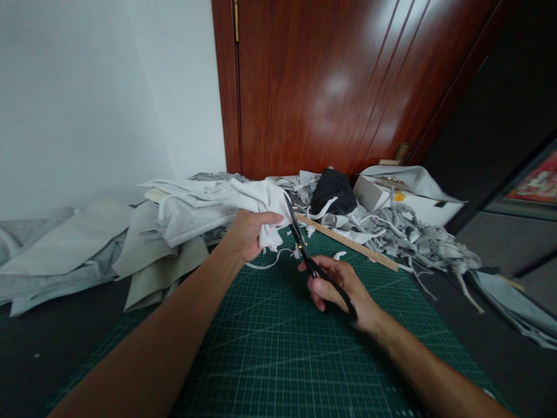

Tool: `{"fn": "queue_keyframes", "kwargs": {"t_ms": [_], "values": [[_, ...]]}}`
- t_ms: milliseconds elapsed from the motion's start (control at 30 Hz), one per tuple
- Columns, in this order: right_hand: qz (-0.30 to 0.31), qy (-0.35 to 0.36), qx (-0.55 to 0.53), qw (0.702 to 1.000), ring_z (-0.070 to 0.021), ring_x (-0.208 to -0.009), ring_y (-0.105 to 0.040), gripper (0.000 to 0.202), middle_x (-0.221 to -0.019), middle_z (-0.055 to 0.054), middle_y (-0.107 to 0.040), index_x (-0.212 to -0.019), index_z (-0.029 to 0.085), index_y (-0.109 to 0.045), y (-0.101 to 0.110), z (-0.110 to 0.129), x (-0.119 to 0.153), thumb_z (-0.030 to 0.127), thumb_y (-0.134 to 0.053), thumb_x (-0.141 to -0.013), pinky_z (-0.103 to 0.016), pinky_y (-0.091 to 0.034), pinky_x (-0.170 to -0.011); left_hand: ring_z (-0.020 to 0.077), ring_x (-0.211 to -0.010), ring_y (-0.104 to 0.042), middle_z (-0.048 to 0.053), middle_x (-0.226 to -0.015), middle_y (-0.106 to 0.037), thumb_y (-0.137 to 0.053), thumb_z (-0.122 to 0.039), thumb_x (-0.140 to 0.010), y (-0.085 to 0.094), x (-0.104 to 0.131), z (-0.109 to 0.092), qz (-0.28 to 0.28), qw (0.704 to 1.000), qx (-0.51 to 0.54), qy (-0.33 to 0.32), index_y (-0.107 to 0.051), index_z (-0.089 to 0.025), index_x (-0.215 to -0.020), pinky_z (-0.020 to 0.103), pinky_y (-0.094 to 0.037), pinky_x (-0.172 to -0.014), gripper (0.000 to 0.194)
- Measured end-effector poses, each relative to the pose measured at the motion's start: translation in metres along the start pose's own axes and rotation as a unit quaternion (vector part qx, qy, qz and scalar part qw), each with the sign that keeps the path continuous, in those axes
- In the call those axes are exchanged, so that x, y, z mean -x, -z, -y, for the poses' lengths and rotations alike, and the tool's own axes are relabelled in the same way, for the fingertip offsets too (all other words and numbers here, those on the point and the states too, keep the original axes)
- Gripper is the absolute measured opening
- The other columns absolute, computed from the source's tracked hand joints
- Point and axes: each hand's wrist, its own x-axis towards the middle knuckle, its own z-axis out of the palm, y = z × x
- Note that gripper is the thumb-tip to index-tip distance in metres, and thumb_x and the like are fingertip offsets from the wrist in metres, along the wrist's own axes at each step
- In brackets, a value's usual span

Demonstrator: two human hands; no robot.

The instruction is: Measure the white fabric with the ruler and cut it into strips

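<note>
My left hand [249, 233] grips a bunched white cloth [256, 194] above the green cutting mat [261, 337], its thumb lying on top of the fabric. In my right hand [337, 284] are black-handled scissors [300, 239], with the fingers through and around the handles. Their blades point up and away, and the tips reach the right edge of the cloth. A loose white strip [267, 266] and small white scraps lie on the mat beneath.
A wooden ruler [348, 241] lies across the mat's far side. Grey strips [409, 235], a black cloth [333, 191] and a white box [413, 203] are behind it. Stacked fabric pieces [82, 238] lie at the left. A brown door [313, 87] stands beyond.
</note>
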Motion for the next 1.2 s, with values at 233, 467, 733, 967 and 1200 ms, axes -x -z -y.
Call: {"fn": "queue_keyframes", "kwargs": {"t_ms": [233,467,733,967,1200], "values": [[-0.001,0.003,0.003,1.0,-0.0102,-0.046,-0.048,0.066,-0.06,0.006,-0.056,-0.108,0.016,-0.064,-0.001,0.001,0.002,0.072,-0.081,-0.078,-0.024,-0.034,-0.046,0.0264,-0.063,-0.074,0.01,-0.075,-0.076,-0.079,-0.006,-0.059,0.003,-0.001,0.002,0.016,1.0,0.003,0.026,-0.072,-0.009,-0.091,0.042,-0.061,-0.067,0.033],[-0.003,0.003,-0.012,1.0,-0.0098,-0.045,-0.045,0.062,-0.057,0.007,-0.054,-0.106,0.017,-0.063,-0.002,-0.001,0.001,0.069,-0.082,-0.079,-0.024,-0.032,-0.046,0.0231,-0.058,-0.07,0.009,-0.072,-0.075,-0.082,-0.009,-0.059,0.006,-0.001,0.004,0.018,0.999,-0.012,0.03,-0.072,-0.011,-0.081,0.038,-0.06,-0.061,0.024],[-0.006,0.006,-0.026,1.0,-0.009,-0.044,-0.043,0.058,-0.057,0.007,-0.052,-0.104,0.017,-0.064,-0.005,-0.003,0.002,0.067,-0.082,-0.08,-0.024,-0.028,-0.045,0.026,-0.063,-0.072,0.012,-0.076,-0.076,-0.082,-0.009,-0.06,0.007,-0.002,0.004,0.025,0.999,-0.011,0.021,-0.074,-0.011,-0.084,0.043,-0.059,-0.067,0.025],[-0.014,0.008,-0.045,0.999,-0.0076,-0.043,-0.04,0.055,-0.058,0.009,-0.049,-0.102,0.018,-0.063,-0.008,-0.003,0.003,0.065,-0.082,-0.081,-0.023,-0.026,-0.044,0.0251,-0.063,-0.072,0.011,-0.075,-0.076,-0.082,-0.01,-0.061,0.007,-0.002,0.005,0.031,0.999,-0.012,0.026,-0.074,-0.012,-0.081,0.041,-0.058,-0.067,0.022],[-0.016,0.007,-0.043,0.999,-0.0077,-0.042,-0.04,0.055,-0.057,0.009,-0.048,-0.099,0.019,-0.062,-0.011,-0.002,0.003,0.067,-0.082,-0.08,-0.023,-0.026,-0.043,0.0249,-0.071,-0.075,0.009,-0.083,-0.079,-0.08,-0.008,-0.062,0.003,-0.001,0.004,0.045,0.999,-0.004,-0.004,-0.077,-0.013,-0.108,0.038,-0.058,-0.071,0.046]]}}
